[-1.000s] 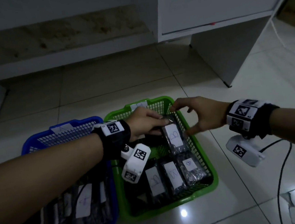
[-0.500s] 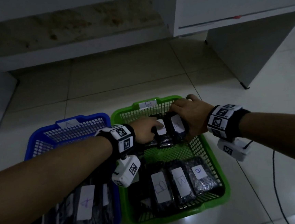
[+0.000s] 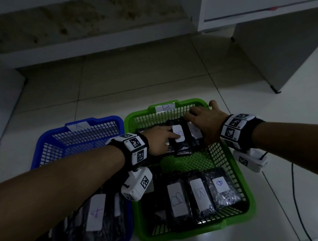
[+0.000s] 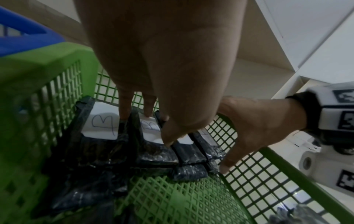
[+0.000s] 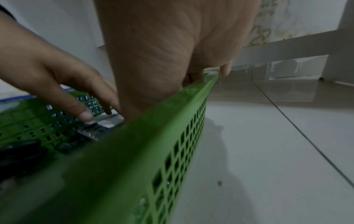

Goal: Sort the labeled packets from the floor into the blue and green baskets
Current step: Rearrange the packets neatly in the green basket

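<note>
Left hand [image 3: 159,139] fingers [image 4: 168,136] straight on the B-labelled packets [image 3: 180,137] in the green basket [image 3: 233,163], right hand [image 3: 204,122] spread alongside; probably light, slippery film-wrapped blocks, best gripped across the long edges.

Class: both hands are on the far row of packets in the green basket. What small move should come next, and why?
Probably lift both hands clear. The left hand and right hand rest on B packets already lying side by side in the green basket tagged B.

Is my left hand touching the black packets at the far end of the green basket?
Touching. The left wrist view shows the left hand's fingertips pressing the black packets' labels.
</note>
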